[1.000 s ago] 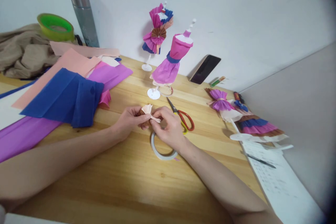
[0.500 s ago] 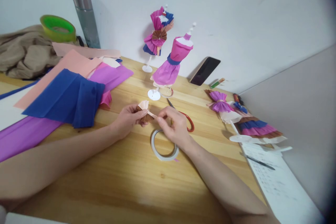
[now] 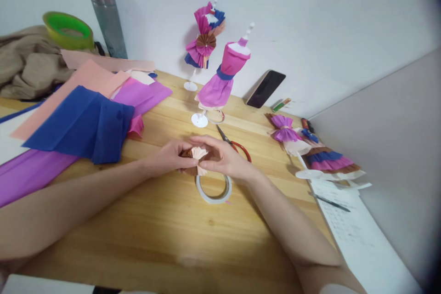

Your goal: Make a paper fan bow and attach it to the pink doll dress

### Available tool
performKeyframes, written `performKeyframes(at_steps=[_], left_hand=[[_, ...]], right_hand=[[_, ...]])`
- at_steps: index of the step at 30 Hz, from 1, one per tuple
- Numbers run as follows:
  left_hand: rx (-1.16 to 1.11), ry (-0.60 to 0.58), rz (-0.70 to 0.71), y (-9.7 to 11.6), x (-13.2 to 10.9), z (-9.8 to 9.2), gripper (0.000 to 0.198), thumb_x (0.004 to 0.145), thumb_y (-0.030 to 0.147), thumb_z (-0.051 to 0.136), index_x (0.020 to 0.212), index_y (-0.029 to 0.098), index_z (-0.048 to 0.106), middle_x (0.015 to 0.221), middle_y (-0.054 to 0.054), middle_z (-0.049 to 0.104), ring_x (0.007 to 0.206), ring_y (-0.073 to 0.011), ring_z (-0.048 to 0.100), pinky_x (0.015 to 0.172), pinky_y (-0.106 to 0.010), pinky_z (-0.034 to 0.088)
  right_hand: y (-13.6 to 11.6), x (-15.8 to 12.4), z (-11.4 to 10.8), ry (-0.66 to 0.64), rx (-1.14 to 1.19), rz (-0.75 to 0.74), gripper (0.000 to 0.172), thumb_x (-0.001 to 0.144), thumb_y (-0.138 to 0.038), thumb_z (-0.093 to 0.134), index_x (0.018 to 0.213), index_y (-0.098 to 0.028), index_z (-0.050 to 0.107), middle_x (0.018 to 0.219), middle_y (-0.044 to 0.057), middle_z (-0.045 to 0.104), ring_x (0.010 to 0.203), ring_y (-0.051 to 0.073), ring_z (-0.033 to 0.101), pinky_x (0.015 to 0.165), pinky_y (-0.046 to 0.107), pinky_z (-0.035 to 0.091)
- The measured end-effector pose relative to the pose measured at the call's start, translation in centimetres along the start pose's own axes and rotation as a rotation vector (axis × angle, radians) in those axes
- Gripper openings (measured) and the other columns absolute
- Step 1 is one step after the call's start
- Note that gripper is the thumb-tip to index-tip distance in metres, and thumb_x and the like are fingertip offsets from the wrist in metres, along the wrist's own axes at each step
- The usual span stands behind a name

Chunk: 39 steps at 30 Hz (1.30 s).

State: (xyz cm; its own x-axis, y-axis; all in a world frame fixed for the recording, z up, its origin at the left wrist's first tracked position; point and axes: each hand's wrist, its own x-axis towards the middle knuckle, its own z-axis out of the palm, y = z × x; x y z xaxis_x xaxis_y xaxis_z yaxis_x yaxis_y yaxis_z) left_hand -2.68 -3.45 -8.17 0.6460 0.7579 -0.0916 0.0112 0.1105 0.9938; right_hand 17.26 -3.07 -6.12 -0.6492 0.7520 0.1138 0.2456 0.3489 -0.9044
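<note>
The bow point(image 3: 199, 152), probably fragile except its waist, is pinched there by left fingers point(image 3: 188, 162) (nine o'clock), right fingers point(image 3: 211, 166) (three).

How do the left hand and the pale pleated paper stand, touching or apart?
Touching: the head view shows the left hand with its thumb lying on the pale pleated paper, across its narrow middle.

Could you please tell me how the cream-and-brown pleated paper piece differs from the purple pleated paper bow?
The cream-and-brown pleated paper piece shows two colours; the purple pleated paper bow is mainly one. The piece is held in the left hand, with the right hand at it, partly covered; the bow is untouched. Both are pleated.
</note>
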Motion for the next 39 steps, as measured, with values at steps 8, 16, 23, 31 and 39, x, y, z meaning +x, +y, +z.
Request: performKeyframes(at_steps=[8,16,23,31,39], left_hand=[[0.110,-0.288,-0.129,1.0,0.2,-1.3,0.022,0.078,0.034,0.069,0.073,0.012,0.068,0.059,-0.001,0.065,0.051,-0.0081,0.056,0.048,-0.016,0.042],[0.075,-0.308,-0.187,1.2,0.1,-1.1,0.026,0.072,0.036,0.074,0.065,0.011,0.067,0.056,-0.003,0.066,0.047,-0.0084,0.056,0.044,-0.016,0.041],[0.107,-0.337,-0.214,1.1,0.1,-1.1,0.023,0.073,0.035,0.074,0.068,0.013,0.067,0.059,-0.002,0.068,0.051,-0.0098,0.060,0.046,-0.016,0.044],[0.095,-0.148,-0.129,0.7,0.0,-0.3,0.024,0.072,0.033,0.073,0.069,0.011,0.067,0.058,-0.001,0.064,0.049,-0.0070,0.054,0.048,-0.017,0.041],[0.081,0.251,0.010,0.4,0.2,0.3,0.027,0.068,0.034,0.072,0.060,0.011,0.060,0.055,-0.002,0.063,0.048,-0.0068,0.050,0.047,-0.017,0.037]], right_hand=[[-1.0,0.1,-0.5,-0.070,-0.116,-0.115,0.030,0.080,-0.031,0.073,0.106,-0.018,0.066,0.105,0.007,0.063,0.080,0.014,0.059,0.068,0.027,0.049],[-1.4,0.0,-0.3,-0.092,-0.196,-0.130,0.017,0.076,-0.024,0.076,0.086,-0.018,0.064,0.106,0.006,0.060,0.093,0.018,0.058,0.077,0.030,0.048],[-1.5,0.1,0.0,-0.082,-0.228,-0.130,0.013,0.084,-0.022,0.065,0.073,-0.017,0.060,0.100,0.005,0.061,0.076,0.012,0.056,0.070,0.027,0.047],[-1.9,-0.4,-4.2,0.148,-0.355,0.156,0.017,0.083,-0.026,0.060,0.097,-0.017,0.063,0.094,0.006,0.067,0.077,0.016,0.062,0.070,0.028,0.047],[1.1,-3.4,-5.2,0.217,-0.945,0.567,0.024,0.089,-0.021,0.053,0.109,-0.016,0.064,0.102,0.012,0.063,0.082,0.020,0.064,0.076,0.030,0.046]])
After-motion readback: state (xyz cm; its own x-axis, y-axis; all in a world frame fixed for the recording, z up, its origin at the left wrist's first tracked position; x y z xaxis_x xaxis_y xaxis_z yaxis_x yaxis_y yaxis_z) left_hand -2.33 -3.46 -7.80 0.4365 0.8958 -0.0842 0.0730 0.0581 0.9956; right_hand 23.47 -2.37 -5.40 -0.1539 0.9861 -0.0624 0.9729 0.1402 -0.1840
